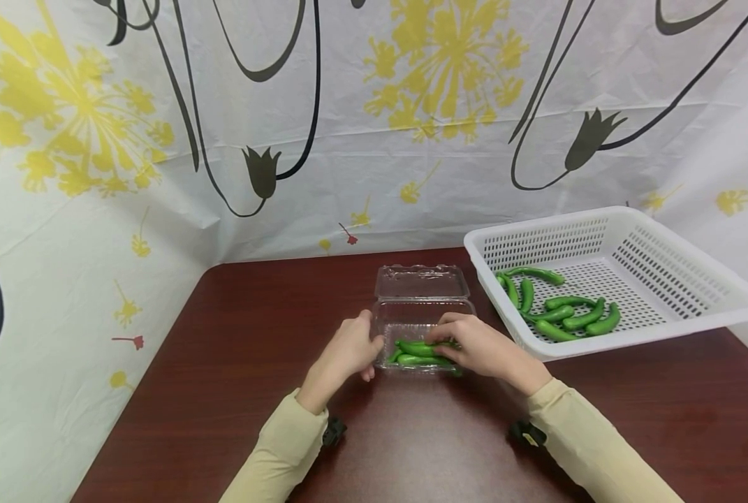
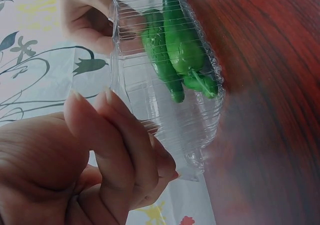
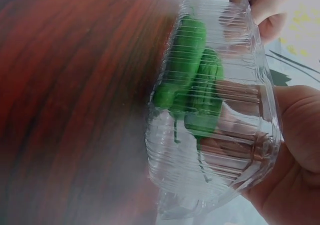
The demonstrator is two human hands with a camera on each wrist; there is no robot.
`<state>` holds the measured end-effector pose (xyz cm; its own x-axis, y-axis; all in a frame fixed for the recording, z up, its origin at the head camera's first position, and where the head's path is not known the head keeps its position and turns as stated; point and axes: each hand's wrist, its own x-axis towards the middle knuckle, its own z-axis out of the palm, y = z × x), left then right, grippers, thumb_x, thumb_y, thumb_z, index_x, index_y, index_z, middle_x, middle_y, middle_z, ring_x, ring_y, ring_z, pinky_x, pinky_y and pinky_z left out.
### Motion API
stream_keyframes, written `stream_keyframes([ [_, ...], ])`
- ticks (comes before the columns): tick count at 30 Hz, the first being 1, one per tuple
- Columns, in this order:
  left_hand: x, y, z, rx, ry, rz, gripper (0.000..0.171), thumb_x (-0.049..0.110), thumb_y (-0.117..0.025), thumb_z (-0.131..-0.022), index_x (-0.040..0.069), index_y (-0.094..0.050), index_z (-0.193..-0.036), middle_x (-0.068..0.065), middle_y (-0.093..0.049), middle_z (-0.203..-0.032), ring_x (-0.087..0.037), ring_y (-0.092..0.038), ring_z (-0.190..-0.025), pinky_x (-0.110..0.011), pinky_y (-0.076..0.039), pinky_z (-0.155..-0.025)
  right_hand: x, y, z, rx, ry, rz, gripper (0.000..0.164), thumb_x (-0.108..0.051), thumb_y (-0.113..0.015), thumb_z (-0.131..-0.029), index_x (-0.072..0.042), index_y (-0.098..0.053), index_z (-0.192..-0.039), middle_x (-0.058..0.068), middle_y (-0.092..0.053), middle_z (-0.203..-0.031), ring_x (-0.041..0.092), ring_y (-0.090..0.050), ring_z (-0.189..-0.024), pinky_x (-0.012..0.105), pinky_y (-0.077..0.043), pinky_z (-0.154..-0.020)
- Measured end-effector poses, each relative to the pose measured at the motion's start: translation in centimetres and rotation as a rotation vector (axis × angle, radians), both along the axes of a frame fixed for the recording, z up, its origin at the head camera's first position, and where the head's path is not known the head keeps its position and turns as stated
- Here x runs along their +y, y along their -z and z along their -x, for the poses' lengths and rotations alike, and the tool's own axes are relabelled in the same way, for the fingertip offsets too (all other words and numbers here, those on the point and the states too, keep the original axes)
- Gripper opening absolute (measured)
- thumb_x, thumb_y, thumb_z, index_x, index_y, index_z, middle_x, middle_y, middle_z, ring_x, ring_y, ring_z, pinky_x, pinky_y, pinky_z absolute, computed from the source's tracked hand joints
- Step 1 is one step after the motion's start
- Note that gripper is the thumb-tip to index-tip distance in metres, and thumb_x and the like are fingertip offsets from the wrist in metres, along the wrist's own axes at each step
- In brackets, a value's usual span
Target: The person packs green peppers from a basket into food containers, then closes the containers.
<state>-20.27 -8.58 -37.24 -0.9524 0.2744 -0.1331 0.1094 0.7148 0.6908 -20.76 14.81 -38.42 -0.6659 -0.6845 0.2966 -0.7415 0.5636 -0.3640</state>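
A clear plastic clamshell box (image 1: pixel 386 328) sits on the table with its lid (image 1: pixel 422 283) folded back. Green peppers (image 1: pixel 420 360) lie inside along its near wall. My right hand (image 1: pixel 474 344) reaches in over the right end and holds a green pepper (image 3: pixel 206 92) between thumb and fingers. Those fingers show through the ribbed wall in the right wrist view. My left hand (image 1: pixel 346 347) is at the box's left end, its fingers loosely bent beside the rim. No pepper shows between the left fingertips (image 2: pixel 107 105).
A white perforated basket (image 1: pixel 669 290) stands right of the box, with several green peppers (image 1: pixel 556 313) on its floor, mostly in its left part. The dark red-brown table (image 1: pixel 260 314) meets a patterned white sheet (image 1: pixel 323 209) behind and at the sides.
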Motion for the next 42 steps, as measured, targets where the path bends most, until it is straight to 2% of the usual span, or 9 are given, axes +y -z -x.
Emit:
stream_keyframes([
  [4, 0.0, 0.0, 0.0, -0.009, -0.001, 0.003, 0.055, 0.012, -0.053, -0.090, -0.007, -0.029, -0.136, -0.008, -0.058, -0.053, -0.016, -0.055, -0.034, -0.029, -0.050, -0.042, 0.0, 0.1, 0.0, 0.005, 0.005, 0.001, 0.016, -0.006, -0.068, -0.081, -0.012, -0.071, -0.095, -0.003, -0.062, -0.089, 0.009, -0.060, -0.082, 0.025, -0.050, -0.071],
  [12, 0.0, 0.1, 0.1, -0.008, -0.003, 0.006, 0.051, 0.012, -0.052, -0.090, -0.007, -0.032, -0.133, -0.008, -0.058, -0.053, -0.016, -0.055, -0.034, -0.029, -0.050, -0.042, -0.2, 0.2, -0.1, 0.043, 0.069, -0.007, 0.015, -0.008, -0.069, -0.079, -0.014, -0.070, -0.093, -0.005, -0.061, -0.087, 0.008, -0.058, -0.078, 0.026, -0.049, -0.068],
  [18, 0.0, 0.1, 0.1, -0.001, -0.006, -0.013, 0.046, 0.010, -0.053, -0.089, -0.007, -0.036, -0.129, -0.008, -0.057, -0.055, -0.016, -0.055, -0.034, -0.036, -0.052, -0.045, -0.2, 0.0, -0.2, 0.043, 0.082, -0.011, 0.015, -0.009, -0.069, -0.080, -0.015, -0.070, -0.093, -0.006, -0.061, -0.087, 0.007, -0.058, -0.078, 0.026, -0.049, -0.069],
  [24, 0.0, 0.1, 0.0, 0.002, -0.006, -0.018, 0.044, 0.010, -0.053, -0.089, -0.007, -0.038, -0.127, -0.008, -0.057, -0.056, -0.016, -0.055, -0.033, -0.036, -0.051, -0.044, -0.2, -0.4, -0.3, 0.047, 0.090, -0.011, 0.014, -0.008, -0.068, -0.080, -0.016, -0.070, -0.092, -0.007, -0.061, -0.087, 0.008, -0.059, -0.079, 0.026, -0.049, -0.069],
  [34, 0.0, 0.1, 0.0, 0.003, -0.004, -0.009, 0.047, 0.011, -0.053, -0.089, -0.007, -0.035, -0.130, -0.008, -0.057, -0.055, -0.016, -0.055, -0.033, -0.035, -0.051, -0.045, 0.1, -0.9, -0.2, 0.108, 0.073, 0.028, 0.015, -0.006, -0.069, -0.078, -0.015, -0.070, -0.090, -0.006, -0.062, -0.086, 0.007, -0.058, -0.079, 0.026, -0.050, -0.069],
  [42, 0.0, 0.2, 0.0, 0.006, -0.002, -0.001, 0.050, 0.011, -0.053, -0.089, -0.007, -0.034, -0.132, -0.007, -0.057, -0.054, -0.015, -0.055, -0.033, -0.033, -0.051, -0.044, 0.7, -1.4, -0.1, 0.110, 0.086, 0.034, 0.015, -0.005, -0.070, -0.078, -0.015, -0.070, -0.089, -0.007, -0.062, -0.087, 0.006, -0.058, -0.080, 0.024, -0.050, -0.068],
])
